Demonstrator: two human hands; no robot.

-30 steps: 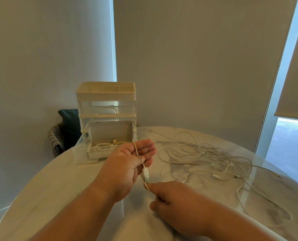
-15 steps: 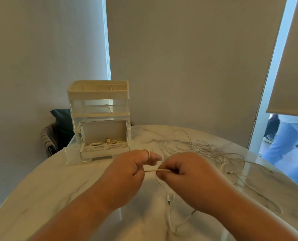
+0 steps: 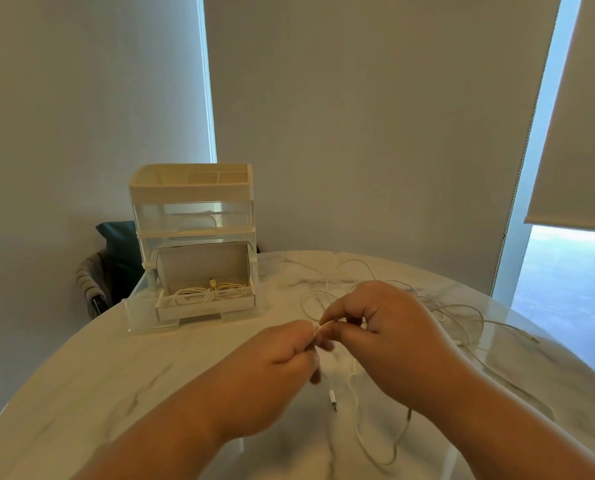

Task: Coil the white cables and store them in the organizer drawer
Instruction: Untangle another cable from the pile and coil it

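Over the middle of the marble table [image 3: 81, 382], my left hand [image 3: 275, 368] and my right hand [image 3: 386, 337] meet and both pinch one white cable [image 3: 356, 434]. Its plug end [image 3: 333, 399] dangles below my left hand, and a long loop hangs under my right wrist. A tangle of loose white cables [image 3: 455, 313] lies on the table behind and to the right of my right hand. The clear organizer [image 3: 192, 216] stands at the far left. Its bottom drawer [image 3: 206, 303] is pulled out and holds a coiled white cable [image 3: 209, 292].
A dark chair [image 3: 105, 271] stands behind the table's far-left edge, beside the organizer. Walls and roller blinds close the back, with a bright window strip at the right.
My left hand went from open with the cable across its palm to fingers curled on it. My right hand rose from the near edge and closed in beside the left; the gap between them is gone.
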